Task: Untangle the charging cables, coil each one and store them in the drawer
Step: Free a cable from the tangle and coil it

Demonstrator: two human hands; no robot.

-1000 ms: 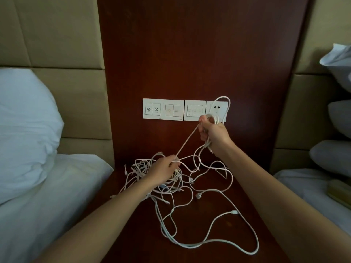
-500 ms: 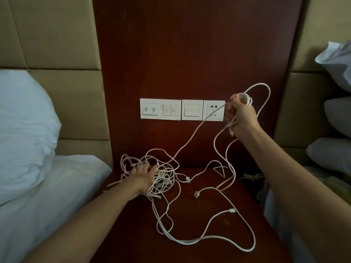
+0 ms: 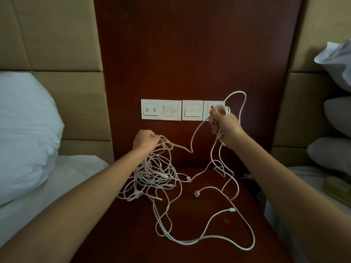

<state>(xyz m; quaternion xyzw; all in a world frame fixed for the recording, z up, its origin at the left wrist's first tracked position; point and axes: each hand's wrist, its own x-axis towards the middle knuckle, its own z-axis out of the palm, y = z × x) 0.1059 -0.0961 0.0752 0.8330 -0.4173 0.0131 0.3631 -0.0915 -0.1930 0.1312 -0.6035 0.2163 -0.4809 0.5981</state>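
1. My right grip [image 3: 225,126] is closed in a fist round a small coil [image 3: 223,109] of white cable, raised in front of the wall switch plate [image 3: 171,110]. I judge it is held high so the slack hangs clear for the next turn.
2. One loop stands up and to the right above that fist. Other strands drop from it almost straight down to the counter [image 3: 199,243].
3. My left grip [image 3: 145,139] has its fingers curled, pinching the top of the tangle [image 3: 152,173]. This probably anchors the knot while the right draws a cable out.
4. The strand between the hands [image 3: 191,147] runs left to right and sags to a kink, so it is slack, not taut.
5. The tangle's bulk rests at the back left of the counter. Long loose runs trail toward me, with two plug ends lying apart at centre right.
6. The drawer is out of view.
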